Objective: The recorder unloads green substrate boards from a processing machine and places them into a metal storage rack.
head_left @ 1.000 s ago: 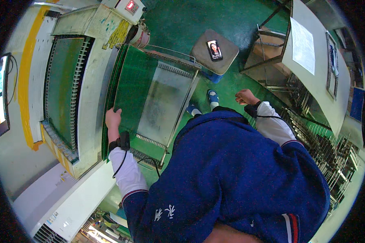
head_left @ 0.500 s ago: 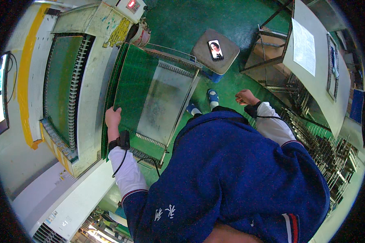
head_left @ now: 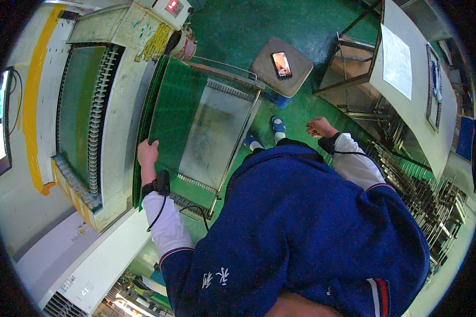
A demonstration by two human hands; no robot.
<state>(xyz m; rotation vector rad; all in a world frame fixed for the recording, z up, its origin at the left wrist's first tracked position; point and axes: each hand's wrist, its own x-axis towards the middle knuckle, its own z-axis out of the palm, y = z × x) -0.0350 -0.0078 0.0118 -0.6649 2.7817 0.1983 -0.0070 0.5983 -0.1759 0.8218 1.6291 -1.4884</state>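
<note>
My left hand (head_left: 147, 152) rests at the near left edge of a large green panel (head_left: 175, 100), its fingers closed on that edge. This panel looks like a circuit board and stands with several others in a slotted metal rack (head_left: 237, 153). Through the rack's open side a grey sheet-like surface (head_left: 217, 132) shows. Out to the right, away from the rack, hangs my right hand (head_left: 321, 127), fingers curled in and nothing visible in them. Black bands with cables sit around both wrists.
Left of the rack stands a machine (head_left: 103, 31) with a roller slot (head_left: 96, 116). A stool (head_left: 296, 58) beyond it carries a lit phone (head_left: 281, 64). At right are a slanted white board (head_left: 418, 90) and a bundle of metal racks (head_left: 423, 195). Slippers (head_left: 278, 124) show on my feet.
The picture on the phone's screen is different. Both hands stay almost where they were, the left one still at the panel's edge.
</note>
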